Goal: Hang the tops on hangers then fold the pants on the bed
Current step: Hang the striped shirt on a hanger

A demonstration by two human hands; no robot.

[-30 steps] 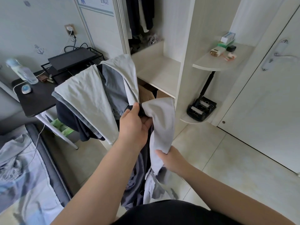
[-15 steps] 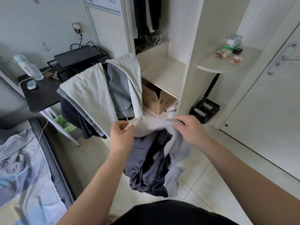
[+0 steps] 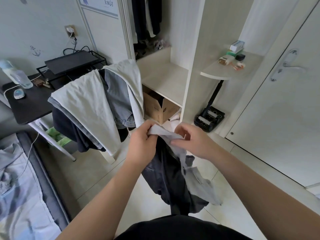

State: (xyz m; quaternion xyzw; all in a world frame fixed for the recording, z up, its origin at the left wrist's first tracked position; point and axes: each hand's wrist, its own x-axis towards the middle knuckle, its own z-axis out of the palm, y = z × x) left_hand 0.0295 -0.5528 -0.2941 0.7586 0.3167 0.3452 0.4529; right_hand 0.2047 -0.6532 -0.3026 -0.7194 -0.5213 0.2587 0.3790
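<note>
1. Left hand [image 3: 142, 144] grips the grey top [image 3: 166, 184] at its upper edge, fingers curled round bunched cloth.
2. Right hand [image 3: 194, 142] is just beside it, thumb and fingertips pinching the same pale edge.
3. The top hangs below both hands above the floor, dark inside showing.
4. Draped clothes [image 3: 86, 104] are behind, and the bed [image 3: 20, 196] is at the left.

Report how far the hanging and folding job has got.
Done: nothing clearly; no folded pants show on the bed. In hand: the left hand and right hand pinch the top edge of a grey and dark garment, with no hanger on it. Left: the draped clothes beside the desk, all to hang or fold.
</note>
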